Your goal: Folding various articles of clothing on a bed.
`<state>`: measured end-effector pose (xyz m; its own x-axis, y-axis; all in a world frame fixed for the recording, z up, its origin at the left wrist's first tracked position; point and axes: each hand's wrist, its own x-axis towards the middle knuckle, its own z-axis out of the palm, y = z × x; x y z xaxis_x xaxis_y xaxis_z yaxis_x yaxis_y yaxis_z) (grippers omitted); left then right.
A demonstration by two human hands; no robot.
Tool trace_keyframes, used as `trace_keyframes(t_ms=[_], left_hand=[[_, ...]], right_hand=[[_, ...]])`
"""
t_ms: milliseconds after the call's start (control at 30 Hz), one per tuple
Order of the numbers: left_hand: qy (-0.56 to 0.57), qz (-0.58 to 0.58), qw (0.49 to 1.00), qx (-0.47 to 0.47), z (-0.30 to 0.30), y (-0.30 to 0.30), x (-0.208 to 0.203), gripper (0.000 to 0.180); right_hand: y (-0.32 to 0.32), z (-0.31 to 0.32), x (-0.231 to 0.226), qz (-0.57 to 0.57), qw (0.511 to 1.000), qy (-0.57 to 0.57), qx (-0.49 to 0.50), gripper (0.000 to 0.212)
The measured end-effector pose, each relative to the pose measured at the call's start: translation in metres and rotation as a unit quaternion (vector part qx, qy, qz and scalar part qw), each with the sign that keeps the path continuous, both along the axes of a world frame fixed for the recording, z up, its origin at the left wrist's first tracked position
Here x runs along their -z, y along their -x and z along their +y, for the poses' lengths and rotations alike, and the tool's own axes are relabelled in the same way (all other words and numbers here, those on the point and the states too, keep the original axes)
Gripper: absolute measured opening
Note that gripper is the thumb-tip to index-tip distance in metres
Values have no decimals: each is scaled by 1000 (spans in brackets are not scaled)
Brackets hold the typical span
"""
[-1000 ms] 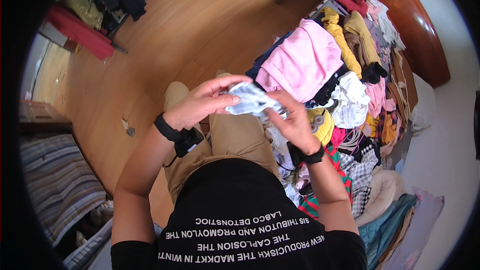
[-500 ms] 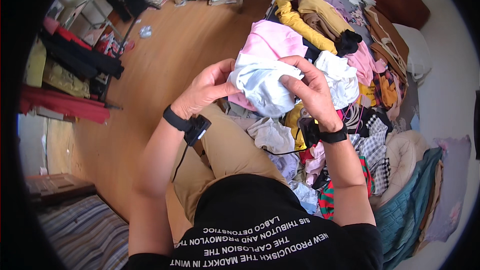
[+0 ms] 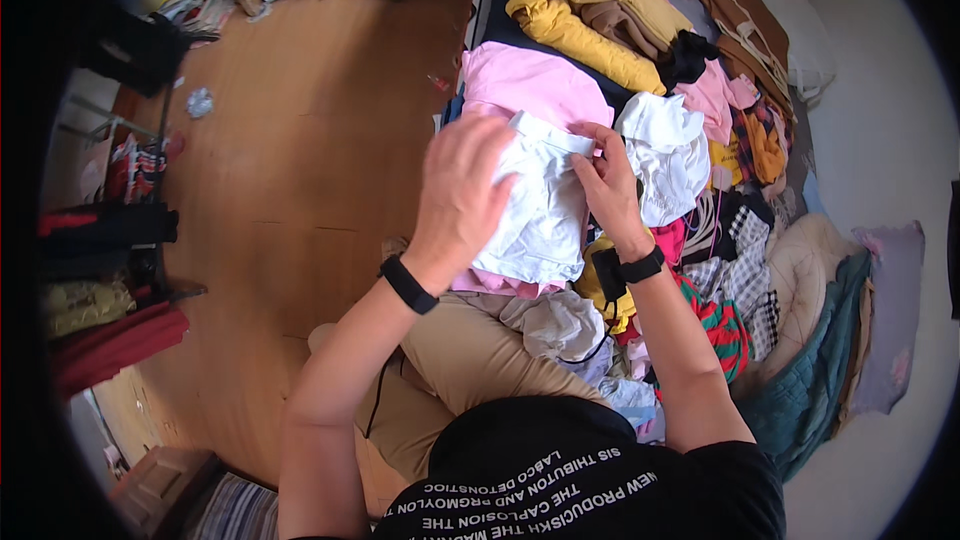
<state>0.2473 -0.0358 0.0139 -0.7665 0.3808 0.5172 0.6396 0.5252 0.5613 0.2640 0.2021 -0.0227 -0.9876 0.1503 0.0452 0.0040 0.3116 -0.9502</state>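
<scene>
White shorts [image 3: 540, 205] with a waistband along the far edge lie spread over a pink cloth [image 3: 535, 80] at the near side of the bed. At the far right corner of the waistband, my right hand [image 3: 612, 185] pinches the fabric between thumb and fingers. My left hand [image 3: 465, 185], a little blurred, is over the left edge of the shorts with its fingers stretched and the thumb apart; whether it touches them I cannot tell. Just right of my right hand sits a crumpled white garment [image 3: 665, 155].
A yellow rolled garment [image 3: 585, 30] and other folded clothes lie farther up the bed. A mixed heap with a checked cloth [image 3: 745, 270] and a red-green striped piece [image 3: 715, 325] fills the right. Wooden floor [image 3: 300, 160] stretches left, towards a clothes rack [image 3: 110, 240].
The bunched white shorts came down from between my raised hands and now lie spread on the pink cloth. My left hand let go of them; my right still grips a corner.
</scene>
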Motion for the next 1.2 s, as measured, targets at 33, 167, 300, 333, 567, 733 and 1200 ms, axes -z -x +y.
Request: trace_keyframes(t_ms=[33, 167, 300, 333, 567, 733, 1200], left_hand=[[-6, -10, 1000, 10, 6, -1, -2, 55], [115, -11, 974, 193, 21, 7, 7, 80], [196, -11, 964, 179, 27, 21, 42, 106], [209, -10, 962, 175, 27, 22, 46, 106], [244, 34, 957, 152, 30, 13, 56, 100], [248, 63, 958, 134, 32, -4, 36, 98], [176, -212, 909, 314, 65, -137, 16, 67]], right_hand=[[-1, 0, 2, -10, 1000, -6, 10, 41], [-2, -2, -2, -38, 999, -21, -27, 44], [-20, 4, -30, -16, 997, -70, 28, 42], [-31, 7, -40, -4, 996, -75, 46, 41], [-169, 39, -28, -62, 995, -42, 64, 24], [-228, 19, 19, -32, 951, -306, 0, 39], [-245, 52, -60, 11, 961, 274, -42, 15]])
